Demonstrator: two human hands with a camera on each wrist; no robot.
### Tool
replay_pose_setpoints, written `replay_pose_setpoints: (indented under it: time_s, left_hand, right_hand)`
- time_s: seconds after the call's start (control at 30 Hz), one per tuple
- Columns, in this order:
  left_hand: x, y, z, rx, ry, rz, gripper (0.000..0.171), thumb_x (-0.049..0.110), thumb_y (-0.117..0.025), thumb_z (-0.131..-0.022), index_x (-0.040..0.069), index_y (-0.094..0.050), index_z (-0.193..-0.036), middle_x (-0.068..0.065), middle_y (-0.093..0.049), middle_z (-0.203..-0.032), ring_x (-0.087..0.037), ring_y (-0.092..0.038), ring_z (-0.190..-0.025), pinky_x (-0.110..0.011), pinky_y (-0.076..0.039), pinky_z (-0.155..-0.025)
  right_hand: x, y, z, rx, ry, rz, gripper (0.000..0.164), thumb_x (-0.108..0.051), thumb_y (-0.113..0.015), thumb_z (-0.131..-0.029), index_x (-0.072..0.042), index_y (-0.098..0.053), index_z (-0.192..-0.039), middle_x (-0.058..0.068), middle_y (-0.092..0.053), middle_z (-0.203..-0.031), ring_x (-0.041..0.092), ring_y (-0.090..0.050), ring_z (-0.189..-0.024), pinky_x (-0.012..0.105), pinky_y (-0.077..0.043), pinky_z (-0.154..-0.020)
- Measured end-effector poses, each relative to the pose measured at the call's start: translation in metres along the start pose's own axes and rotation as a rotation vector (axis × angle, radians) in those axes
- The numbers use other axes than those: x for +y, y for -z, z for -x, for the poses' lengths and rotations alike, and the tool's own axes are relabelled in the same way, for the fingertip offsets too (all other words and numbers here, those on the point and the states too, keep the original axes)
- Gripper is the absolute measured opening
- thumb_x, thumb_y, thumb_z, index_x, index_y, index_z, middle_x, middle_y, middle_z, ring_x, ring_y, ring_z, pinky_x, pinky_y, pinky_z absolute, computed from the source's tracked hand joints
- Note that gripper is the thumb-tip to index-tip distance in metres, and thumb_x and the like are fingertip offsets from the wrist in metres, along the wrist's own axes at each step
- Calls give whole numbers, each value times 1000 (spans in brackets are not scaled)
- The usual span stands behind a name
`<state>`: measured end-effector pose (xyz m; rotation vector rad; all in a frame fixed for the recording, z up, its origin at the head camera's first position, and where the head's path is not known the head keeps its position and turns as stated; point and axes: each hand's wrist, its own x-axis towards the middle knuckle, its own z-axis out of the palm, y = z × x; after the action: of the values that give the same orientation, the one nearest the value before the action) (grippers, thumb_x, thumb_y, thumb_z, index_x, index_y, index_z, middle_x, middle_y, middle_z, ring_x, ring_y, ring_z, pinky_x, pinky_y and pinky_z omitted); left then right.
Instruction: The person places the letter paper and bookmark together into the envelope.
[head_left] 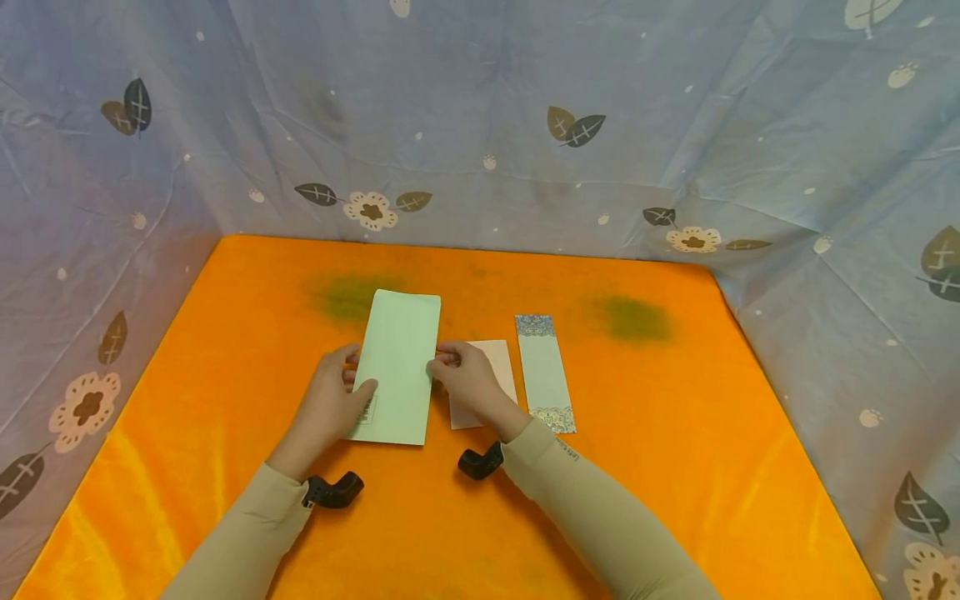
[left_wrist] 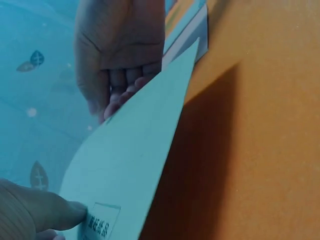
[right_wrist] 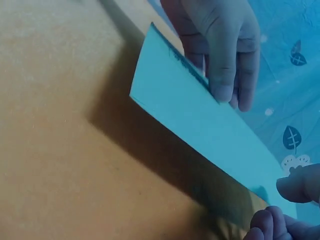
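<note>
Left hand (head_left: pixel 330 396) and right hand (head_left: pixel 474 382) pinch the sheet (head_left: pixel 399 354) by opposite edges, just lower left of frame centre; uneven squeezing could crease it, a loosened pinch drop it.

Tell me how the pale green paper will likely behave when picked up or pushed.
The pale green paper will probably flex, as one edge bows in the left wrist view. Its thin edge suggests it is light for its size. Being broad and flat, it would likely slide rather than roll if pushed.
</note>
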<state>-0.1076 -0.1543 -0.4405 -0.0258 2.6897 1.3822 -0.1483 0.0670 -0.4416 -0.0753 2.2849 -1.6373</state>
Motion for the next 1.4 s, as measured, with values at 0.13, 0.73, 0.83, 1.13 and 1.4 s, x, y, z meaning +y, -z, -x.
replay_pose_setpoints:
  time_s: [0.13,0.73,0.83,1.13,1.4]
  left_hand:
    - [0,1,1,15,-19,43,56,14,-57,-97,0,-35,-146,-18,-41,-132,-31,-49,-104,-43,-46,-84]
    - [-4,9,-1,-5,23,265,41,17,-53,-100,9,-47,-140,-14,-48,-125,-27,-60,-98,-33,-52,-78]
    - [-3,9,-2,-2,31,272,39,17,-53,-101,9,-48,-138,-13,-49,-122,-26,-60,-93,-30,-52,-75]
    - [-3,12,-1,-1,44,264,38,20,-53,-101,8,-49,-137,-13,-50,-121,-27,-58,-94,-31,-51,-76]
    - [-2,13,-3,34,22,174,43,25,-56,-99,7,-48,-138,-13,-50,-121,-28,-53,-97,-39,-50,-75]
  right_hand:
    - [0,1,-1,13,10,3,42,-25,-60,-95,-7,-56,-132,3,-60,-103,19,-57,-93,32,-50,-81]
    - [4,9,-4,11,2,-20,25,-26,-59,-96,-9,-61,-113,14,-63,-97,31,-59,-81,33,-51,-70]
    - [5,9,-4,3,6,-38,24,-26,-58,-96,-7,-61,-111,19,-63,-96,34,-59,-79,36,-51,-71]
    - [6,7,-2,-13,-5,-59,21,-27,-59,-96,-9,-62,-105,17,-66,-91,33,-61,-82,31,-50,-68]
    - [4,2,2,-26,2,-79,19,-25,-61,-95,-7,-61,-99,15,-67,-86,30,-63,-86,33,-49,-78]
